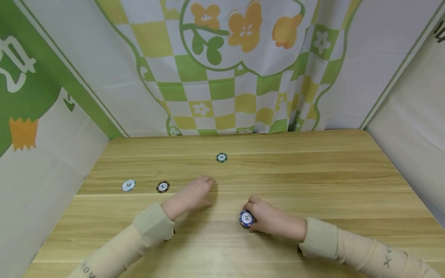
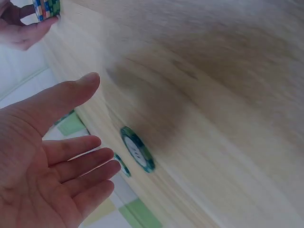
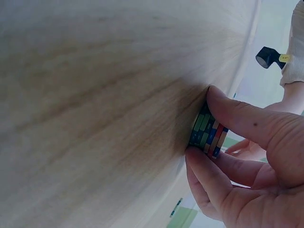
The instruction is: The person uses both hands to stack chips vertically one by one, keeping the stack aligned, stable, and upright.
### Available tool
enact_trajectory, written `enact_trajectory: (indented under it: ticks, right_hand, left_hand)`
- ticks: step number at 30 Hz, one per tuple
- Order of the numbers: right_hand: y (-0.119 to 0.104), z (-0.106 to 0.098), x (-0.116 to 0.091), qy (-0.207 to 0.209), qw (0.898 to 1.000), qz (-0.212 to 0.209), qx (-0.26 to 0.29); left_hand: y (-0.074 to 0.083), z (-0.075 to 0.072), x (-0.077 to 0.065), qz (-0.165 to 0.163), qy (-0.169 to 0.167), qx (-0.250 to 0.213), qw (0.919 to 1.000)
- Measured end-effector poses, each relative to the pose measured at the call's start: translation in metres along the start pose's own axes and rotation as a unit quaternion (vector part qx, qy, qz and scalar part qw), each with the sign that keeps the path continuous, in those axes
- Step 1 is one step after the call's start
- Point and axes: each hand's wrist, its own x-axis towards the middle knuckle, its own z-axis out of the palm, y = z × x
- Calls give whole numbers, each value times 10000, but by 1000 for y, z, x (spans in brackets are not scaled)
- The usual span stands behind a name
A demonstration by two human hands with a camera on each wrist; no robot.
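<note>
My right hand (image 1: 271, 219) grips a short stack of poker chips (image 3: 208, 132) between thumb and fingers, low over the wooden table. Its top chip is blue with a white centre marked 10; green, blue and red edges show below. My left hand (image 1: 191, 196) hovers over the table left of the stack and holds nothing, thumb and fingers apart. Beyond it lies a flat green poker chip (image 1: 221, 157). Left of that hand lie a black poker chip (image 1: 162, 187) and a white and light-blue poker chip (image 1: 128, 185). The left wrist view shows a green-edged chip (image 2: 137, 149) past the fingers.
The wooden table (image 1: 330, 162) has a patterned curtain (image 1: 222, 96) along its far edge. Pale cloth walls stand at the left and right sides. Both forearms, in beige sleeves, reach in from the near edge.
</note>
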Motion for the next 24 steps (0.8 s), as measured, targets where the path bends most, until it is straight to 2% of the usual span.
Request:
enact_trajectory:
  ticks: [5,14,24]
  right_hand:
    - [0,0,0,-7,10000,36,61]
    - [0,0,0,8,10000,49,49]
    - [1,1,1,59,10000,-57,-12]
  left_hand:
    - [-6,3,-4,-29,-4,-98,9999]
    - [-14,7,-6,254,384,-47,9989]
    - [-18,12,-5,164,667,228,9974]
